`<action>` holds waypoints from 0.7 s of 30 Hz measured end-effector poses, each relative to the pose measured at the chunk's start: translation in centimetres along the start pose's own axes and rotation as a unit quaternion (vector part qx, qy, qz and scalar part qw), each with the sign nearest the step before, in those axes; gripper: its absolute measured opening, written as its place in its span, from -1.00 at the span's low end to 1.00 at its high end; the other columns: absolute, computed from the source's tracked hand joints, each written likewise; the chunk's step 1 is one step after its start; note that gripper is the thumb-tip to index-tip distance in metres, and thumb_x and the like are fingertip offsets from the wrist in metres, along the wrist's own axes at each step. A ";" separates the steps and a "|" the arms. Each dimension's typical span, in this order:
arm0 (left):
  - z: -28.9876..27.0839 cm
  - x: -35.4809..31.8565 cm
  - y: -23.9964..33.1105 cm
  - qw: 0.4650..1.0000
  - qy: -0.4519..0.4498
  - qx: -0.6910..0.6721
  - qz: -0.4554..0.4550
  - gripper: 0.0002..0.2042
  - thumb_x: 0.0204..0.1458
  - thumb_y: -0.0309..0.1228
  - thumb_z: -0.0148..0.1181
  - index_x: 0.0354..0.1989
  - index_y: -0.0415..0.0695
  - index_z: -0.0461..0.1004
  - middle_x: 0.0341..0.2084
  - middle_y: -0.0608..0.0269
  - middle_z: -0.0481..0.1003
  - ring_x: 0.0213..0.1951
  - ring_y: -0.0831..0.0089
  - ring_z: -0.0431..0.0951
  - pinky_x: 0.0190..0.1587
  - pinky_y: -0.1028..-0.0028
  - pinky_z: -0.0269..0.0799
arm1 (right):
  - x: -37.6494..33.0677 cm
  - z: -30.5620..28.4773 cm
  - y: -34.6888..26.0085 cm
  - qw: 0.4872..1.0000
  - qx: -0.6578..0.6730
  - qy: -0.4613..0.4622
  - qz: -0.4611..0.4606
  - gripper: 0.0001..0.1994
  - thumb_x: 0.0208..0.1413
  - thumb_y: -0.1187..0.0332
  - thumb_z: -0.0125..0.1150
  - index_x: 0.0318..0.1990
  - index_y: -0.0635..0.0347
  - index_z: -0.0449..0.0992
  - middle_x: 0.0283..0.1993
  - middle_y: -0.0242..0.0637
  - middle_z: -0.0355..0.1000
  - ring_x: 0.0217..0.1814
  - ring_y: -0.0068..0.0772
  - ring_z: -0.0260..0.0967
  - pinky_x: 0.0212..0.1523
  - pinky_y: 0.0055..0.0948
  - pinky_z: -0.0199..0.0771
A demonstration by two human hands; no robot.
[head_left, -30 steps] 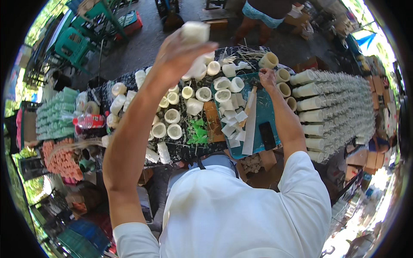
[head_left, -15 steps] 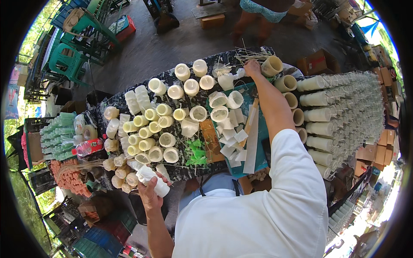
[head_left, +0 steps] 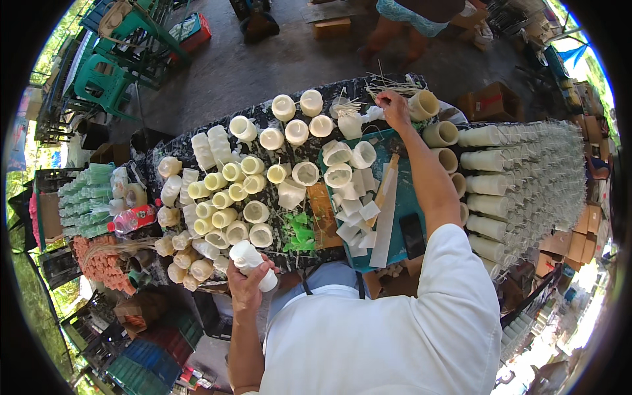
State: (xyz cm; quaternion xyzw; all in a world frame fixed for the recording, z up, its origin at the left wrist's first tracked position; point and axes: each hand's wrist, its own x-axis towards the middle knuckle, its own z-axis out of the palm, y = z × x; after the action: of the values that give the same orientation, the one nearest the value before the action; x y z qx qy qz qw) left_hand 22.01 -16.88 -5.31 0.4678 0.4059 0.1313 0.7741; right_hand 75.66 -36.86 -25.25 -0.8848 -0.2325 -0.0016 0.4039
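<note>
Here, toward the left, a clear bottle (head_left: 133,219) with a red label lies sideways, its lettering too small to tell. Next, pale hollow cups (head_left: 253,165) crowd the dark tabletop. At the near edge, my left hand (head_left: 246,289) wraps its fingers around a lumpy white cylinder (head_left: 245,255). A teal tray (head_left: 403,197) holds white offcuts (head_left: 353,216). Beyond it, my right hand (head_left: 394,109) curls near thin pale strands (head_left: 395,85); I cannot tell whether it grips anything.

I see a red-labelled bottle (head_left: 135,218) on the left, a green chair (head_left: 107,83) far left, and a cardboard box (head_left: 498,104) far right.
</note>
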 end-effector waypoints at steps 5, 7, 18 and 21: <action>1.2 1.3 1.0 0.998 0.010 -0.058 0.016 -0.70 0.09 -0.52 0.40 -0.05 -0.23 0.44 -0.28 0.13 0.57 -0.31 0.28 0.67 -0.26 0.15 0.73 | -3.5 -6.9 -9.2 0.846 0.494 -0.009 0.201 -0.89 0.25 0.38 0.37 -0.14 0.18 0.62 -0.22 -0.38 0.61 -0.28 -0.55 0.49 -0.24 -0.52 0.49; 1.6 2.1 2.5 0.987 0.031 -0.158 -0.011 -0.70 0.14 -0.39 0.36 -0.08 -0.23 0.41 -0.31 0.10 0.53 -0.28 0.24 0.62 -0.16 0.16 0.64 | -5.7 -9.3 -14.4 0.811 0.540 -0.066 0.214 -0.86 0.23 0.36 0.40 -0.14 0.16 0.60 -0.21 -0.38 0.61 -0.27 -0.57 0.50 -0.20 -0.54 0.47; -3.3 2.1 8.4 0.848 -0.065 -0.525 -0.045 -0.54 0.22 -0.18 0.27 0.03 -0.30 0.26 -0.21 -0.05 0.44 -0.14 0.07 0.55 0.03 0.14 0.61 | -29.4 -6.8 -41.5 0.912 0.322 -0.254 0.004 -0.79 0.23 0.49 0.32 0.00 0.32 0.61 -0.32 -0.26 0.57 -0.46 -0.52 0.47 -0.42 -0.46 0.47; -4.5 1.0 8.8 0.826 -0.082 -0.557 -0.026 -0.52 0.23 -0.16 0.25 0.05 -0.30 0.26 -0.19 -0.04 0.43 -0.12 0.07 0.54 0.05 0.13 0.59 | -32.0 -5.6 -45.8 0.941 0.212 -0.195 -0.180 -0.81 0.19 0.50 0.33 -0.05 0.29 0.63 -0.34 -0.18 0.58 -0.46 -0.38 0.52 -0.42 -0.39 0.51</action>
State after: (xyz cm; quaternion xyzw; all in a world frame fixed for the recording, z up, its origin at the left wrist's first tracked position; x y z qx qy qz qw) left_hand 20.77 -8.89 0.43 -0.0441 0.2107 0.2760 0.9367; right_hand 29.30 -28.07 5.11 -0.7050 -0.4573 0.1472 0.5217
